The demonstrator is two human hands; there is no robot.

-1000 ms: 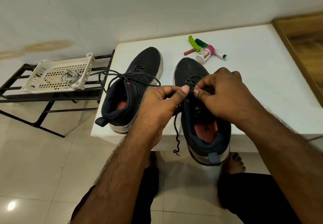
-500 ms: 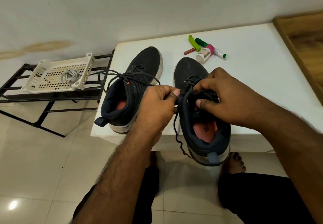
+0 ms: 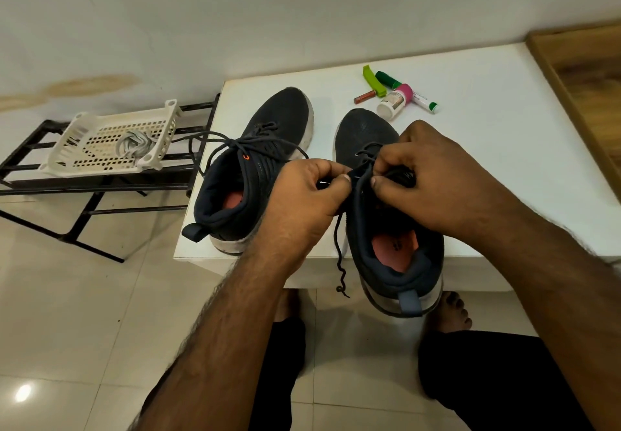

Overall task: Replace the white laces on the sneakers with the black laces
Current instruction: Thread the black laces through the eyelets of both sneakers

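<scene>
1. One white surface (image 3: 470,162) carries two dark sneakers, side by side.
2. The left sneaker (image 3: 255,175) lies already laced in black.
3. The right sneaker (image 3: 386,229) overhangs the near edge.
4. Both hands work its eyelets: left hand (image 3: 302,202) and right hand (image 3: 433,175), fingers pinching the black lace (image 3: 339,256), whose end dangles.
5. White laces (image 3: 132,143) sit in the basket (image 3: 84,158).

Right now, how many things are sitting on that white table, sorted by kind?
Sneakers: 2, left one, right one
Small toiletry items: 5, brown tube, lime green clip, dark green tube, pink-capped bottle, white tube with green cap
Total: 7
</scene>
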